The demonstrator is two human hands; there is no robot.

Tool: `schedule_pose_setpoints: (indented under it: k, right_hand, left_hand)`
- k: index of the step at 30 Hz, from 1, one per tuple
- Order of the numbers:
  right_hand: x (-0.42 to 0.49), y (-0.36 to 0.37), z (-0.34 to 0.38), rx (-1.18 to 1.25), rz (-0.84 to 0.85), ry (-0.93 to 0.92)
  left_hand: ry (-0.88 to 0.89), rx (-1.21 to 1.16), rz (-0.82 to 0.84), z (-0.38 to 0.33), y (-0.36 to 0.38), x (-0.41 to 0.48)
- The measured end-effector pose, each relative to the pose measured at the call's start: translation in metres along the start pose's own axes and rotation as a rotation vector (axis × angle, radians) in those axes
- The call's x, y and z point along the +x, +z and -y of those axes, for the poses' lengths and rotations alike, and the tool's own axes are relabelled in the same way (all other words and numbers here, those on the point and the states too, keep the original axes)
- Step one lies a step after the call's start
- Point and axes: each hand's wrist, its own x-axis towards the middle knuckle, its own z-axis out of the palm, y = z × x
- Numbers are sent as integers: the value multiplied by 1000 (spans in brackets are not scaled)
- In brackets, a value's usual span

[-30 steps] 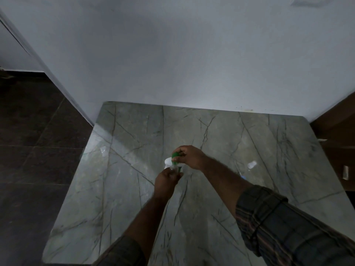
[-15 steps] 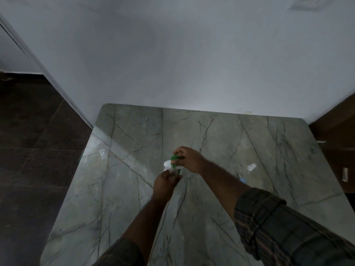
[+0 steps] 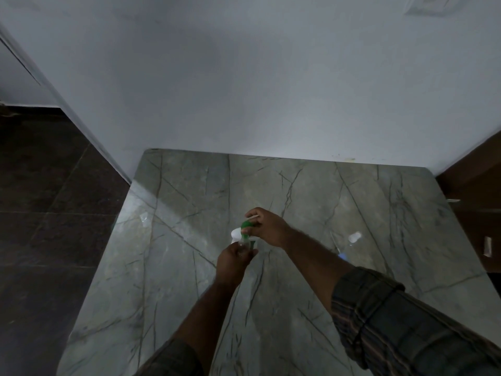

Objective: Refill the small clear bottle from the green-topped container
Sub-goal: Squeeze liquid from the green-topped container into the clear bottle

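While I lean over a grey-green veined marble table (image 3: 176, 280), my two hands meet above its middle, raised off the surface.

My left hand (image 3: 233, 263) reaches in from below. Its fingers are curled round the small clear bottle (image 3: 242, 243), and only the bottle's upper part shows above my knuckles.

My right hand (image 3: 269, 228) comes in from the right, fingers and thumb wrapped tightly round the green-topped container (image 3: 246, 226). A patch of its green shows beside my fingertips, with a white part just below and to the left. The container sits directly over the bottle's mouth. The light is dim, so I cannot tell whether the two touch or whether anything is flowing.

On the table to the right, well apart from my hands, lies a small clear cap-like piece (image 3: 354, 236). Nearer my right forearm there is a small blue item (image 3: 342, 256), partly hidden by the arm. A tiny clear scrap (image 3: 143, 219) lies near the table's left edge.

My right forearm wears a rolled plaid sleeve (image 3: 401, 324). A plain white wall (image 3: 244, 90) rises behind the table, and dark floor tiles (image 3: 40, 240) lie to the left.
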Motion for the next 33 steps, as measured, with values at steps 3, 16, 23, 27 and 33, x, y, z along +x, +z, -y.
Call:
schedule_pose_setpoints:
  k: [3, 16, 23, 27, 33]
  right_hand:
    - [-2, -3, 2, 26, 23, 24]
    - [-8, -2, 7, 37, -2, 5]
    - [-7, -7, 9, 61, 48, 30]
    - [-5, -3, 8, 13, 8, 6]
    - [-5, -4, 5, 62, 26, 40]
  left_hand:
    - [13, 4, 1, -3, -1, 0]
    - [-4, -11, -5, -1, 2, -1]
    - [-1, -17, 8, -4, -1, 0]
    - [-14, 8, 7, -3, 0, 2]
    - [5, 7, 8, -2, 0, 0]
